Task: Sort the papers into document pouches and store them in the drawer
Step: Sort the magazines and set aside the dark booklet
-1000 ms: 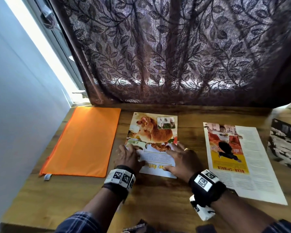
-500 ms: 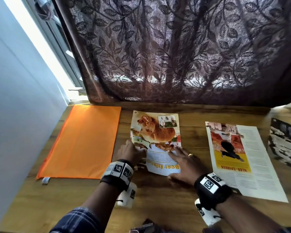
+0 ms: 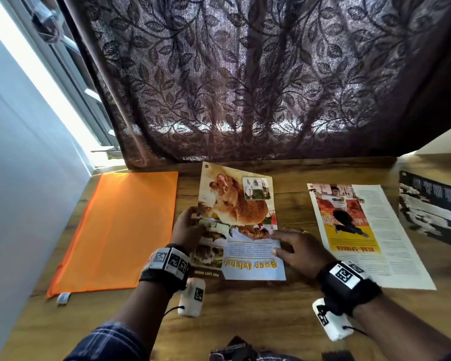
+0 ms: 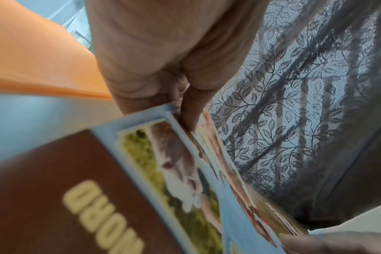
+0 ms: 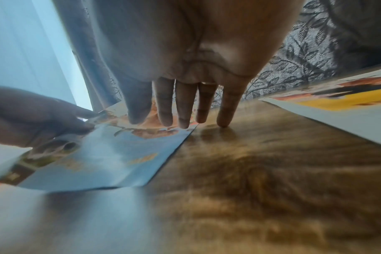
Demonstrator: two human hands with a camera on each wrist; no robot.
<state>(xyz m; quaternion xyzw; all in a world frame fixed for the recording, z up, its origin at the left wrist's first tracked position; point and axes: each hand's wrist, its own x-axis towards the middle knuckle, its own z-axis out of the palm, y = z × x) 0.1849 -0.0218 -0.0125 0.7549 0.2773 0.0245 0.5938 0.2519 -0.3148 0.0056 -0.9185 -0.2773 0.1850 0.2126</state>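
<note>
A glossy bear paper (image 3: 241,217) lies mid-table, with a second, brown-edged sheet (image 3: 206,273) under it. My left hand (image 3: 194,217) pinches the left edge of the bear paper and holds that side raised off the wood; in the left wrist view my thumb (image 4: 188,111) lies on the bear paper (image 4: 185,171). My right hand (image 3: 277,242) rests with straight fingers (image 5: 183,118) on the right edge of the bear paper (image 5: 109,158), the little finger on bare table. The flat orange pouch (image 3: 115,230) lies to the left, its opening not visible.
Another paper (image 3: 370,235), with a yellow panel and text columns, lies right of my right hand. A dark black-and-white sheet (image 3: 432,209) is at the far right. A patterned curtain (image 3: 245,87) hangs behind the wooden table (image 3: 245,321), and a wall closes the left side.
My left hand has shifted to the bear paper's left edge, pinched it and raised it. My right hand has slid from the sheet's middle to its right edge.
</note>
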